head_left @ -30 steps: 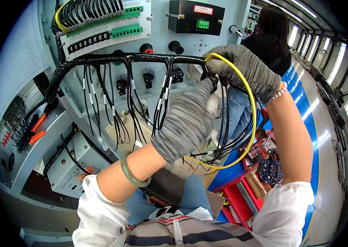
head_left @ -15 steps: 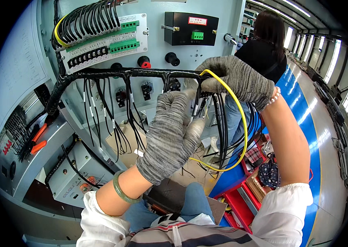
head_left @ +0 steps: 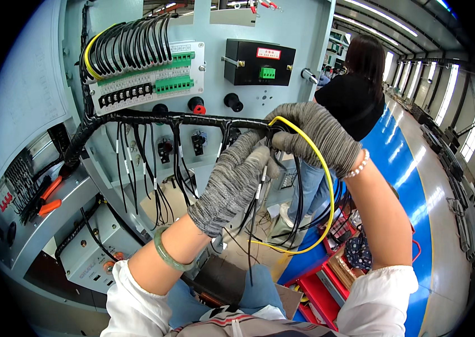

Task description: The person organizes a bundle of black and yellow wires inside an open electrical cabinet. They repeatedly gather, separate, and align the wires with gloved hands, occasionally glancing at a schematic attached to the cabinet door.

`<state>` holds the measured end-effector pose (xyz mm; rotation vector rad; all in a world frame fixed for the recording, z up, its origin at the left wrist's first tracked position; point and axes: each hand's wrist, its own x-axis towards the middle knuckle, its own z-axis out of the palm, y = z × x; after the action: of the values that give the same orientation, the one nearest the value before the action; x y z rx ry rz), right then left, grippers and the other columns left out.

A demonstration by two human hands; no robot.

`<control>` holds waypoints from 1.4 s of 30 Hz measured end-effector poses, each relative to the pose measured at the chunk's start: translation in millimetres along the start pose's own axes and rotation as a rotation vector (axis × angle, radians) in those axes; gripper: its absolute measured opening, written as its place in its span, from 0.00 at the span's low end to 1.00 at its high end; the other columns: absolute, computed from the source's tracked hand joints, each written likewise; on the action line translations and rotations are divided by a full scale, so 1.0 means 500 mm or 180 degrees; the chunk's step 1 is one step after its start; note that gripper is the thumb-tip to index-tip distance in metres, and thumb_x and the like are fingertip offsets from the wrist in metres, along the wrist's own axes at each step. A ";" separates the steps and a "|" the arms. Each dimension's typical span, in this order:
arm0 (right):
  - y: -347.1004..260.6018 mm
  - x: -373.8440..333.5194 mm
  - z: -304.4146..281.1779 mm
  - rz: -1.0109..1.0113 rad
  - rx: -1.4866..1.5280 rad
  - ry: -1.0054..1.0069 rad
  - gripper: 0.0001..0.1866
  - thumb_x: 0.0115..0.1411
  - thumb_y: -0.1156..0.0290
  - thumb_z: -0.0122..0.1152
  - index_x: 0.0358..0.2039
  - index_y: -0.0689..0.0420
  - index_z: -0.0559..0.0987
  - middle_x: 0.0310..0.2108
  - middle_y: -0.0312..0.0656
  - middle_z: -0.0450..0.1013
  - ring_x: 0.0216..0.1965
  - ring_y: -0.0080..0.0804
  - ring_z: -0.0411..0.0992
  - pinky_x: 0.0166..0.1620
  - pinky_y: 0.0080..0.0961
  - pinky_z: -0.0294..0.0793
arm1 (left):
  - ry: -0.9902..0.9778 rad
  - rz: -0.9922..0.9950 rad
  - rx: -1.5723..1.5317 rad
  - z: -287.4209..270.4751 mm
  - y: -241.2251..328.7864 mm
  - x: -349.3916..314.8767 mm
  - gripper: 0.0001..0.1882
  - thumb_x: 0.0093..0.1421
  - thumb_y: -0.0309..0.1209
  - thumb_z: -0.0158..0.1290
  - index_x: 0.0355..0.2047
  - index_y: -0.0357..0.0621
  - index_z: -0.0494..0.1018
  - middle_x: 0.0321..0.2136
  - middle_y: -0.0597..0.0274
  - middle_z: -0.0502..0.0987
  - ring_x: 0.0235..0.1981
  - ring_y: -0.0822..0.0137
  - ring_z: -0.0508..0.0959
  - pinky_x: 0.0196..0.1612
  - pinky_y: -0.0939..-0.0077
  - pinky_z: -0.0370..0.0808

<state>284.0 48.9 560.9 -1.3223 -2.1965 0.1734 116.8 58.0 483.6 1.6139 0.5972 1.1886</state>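
Note:
A black-wrapped wire harness (head_left: 153, 117) runs across in front of the cabinet panel, with bunches of black wires hanging from it. At its right end, my gloved right hand (head_left: 319, 135) is closed around the bundle where a yellow wire (head_left: 328, 185) comes out and loops down. My left hand (head_left: 234, 180), also in a grey knitted glove, pinches black wires (head_left: 260, 182) with white marker sleeves just below that end. The two hands nearly touch. The fingertips partly hide the place where the wires leave the wrapping.
Above the harness are a terminal block board (head_left: 147, 78) and a black box (head_left: 260, 63) with a green connector. Orange-handled pliers (head_left: 51, 196) lie at the left. A red tool cabinet (head_left: 319, 289) stands low on the right. Another person (head_left: 355, 84) stands behind it, back turned.
My left hand has moved up and right, closer to the right hand, taking hold of wires below the harness end. The view has tilted slightly upward, so the panel sits lower.

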 end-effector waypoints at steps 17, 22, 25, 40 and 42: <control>0.044 0.005 0.016 -0.0040 0.0540 0.0040 0.11 0.48 0.70 0.64 0.33 0.59 0.78 0.22 0.40 0.75 0.24 0.24 0.72 0.33 0.24 0.74 | 0.0248 0.1379 0.3198 -0.020 0.002 0.007 0.15 0.60 0.28 0.43 0.46 0.37 0.67 0.31 0.47 0.75 0.30 0.55 0.78 0.34 0.66 0.75; 0.028 0.003 0.014 0.0061 0.0527 0.0035 0.13 0.49 0.69 0.63 0.35 0.62 0.78 0.23 0.41 0.76 0.26 0.23 0.73 0.34 0.23 0.74 | 0.0256 0.1229 0.4136 -0.021 0.031 0.025 0.12 0.58 0.35 0.48 0.40 0.45 0.73 0.33 0.55 0.77 0.34 0.57 0.78 0.38 0.65 0.75; 0.029 0.000 0.013 -0.0085 0.0533 0.0117 0.17 0.51 0.67 0.63 0.40 0.63 0.77 0.26 0.41 0.76 0.26 0.23 0.72 0.34 0.23 0.74 | 0.0480 0.1630 0.4453 -0.035 0.030 0.025 0.12 0.58 0.39 0.49 0.36 0.47 0.75 0.31 0.59 0.77 0.31 0.58 0.78 0.33 0.68 0.75; 0.011 -0.032 0.015 0.0040 0.0581 -0.0091 0.17 0.59 0.64 0.53 0.44 0.62 0.75 0.32 0.49 0.76 0.33 0.35 0.75 0.41 0.28 0.73 | 0.0174 0.0808 0.3620 -0.035 0.098 0.037 0.20 0.62 0.43 0.43 0.26 0.40 0.75 0.20 0.54 0.76 0.22 0.57 0.76 0.31 0.62 0.73; 0.015 -0.030 0.026 -0.0115 0.0219 0.0161 0.16 0.59 0.65 0.51 0.44 0.61 0.75 0.33 0.50 0.76 0.34 0.39 0.75 0.42 0.30 0.73 | -0.0233 0.0150 0.2185 -0.040 0.113 0.035 0.18 0.61 0.43 0.47 0.26 0.41 0.76 0.15 0.61 0.72 0.16 0.69 0.71 0.23 0.72 0.68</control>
<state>288.5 42.2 541.3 -1.2357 -2.1515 0.1977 96.3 59.6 542.4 2.2393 0.9952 1.0024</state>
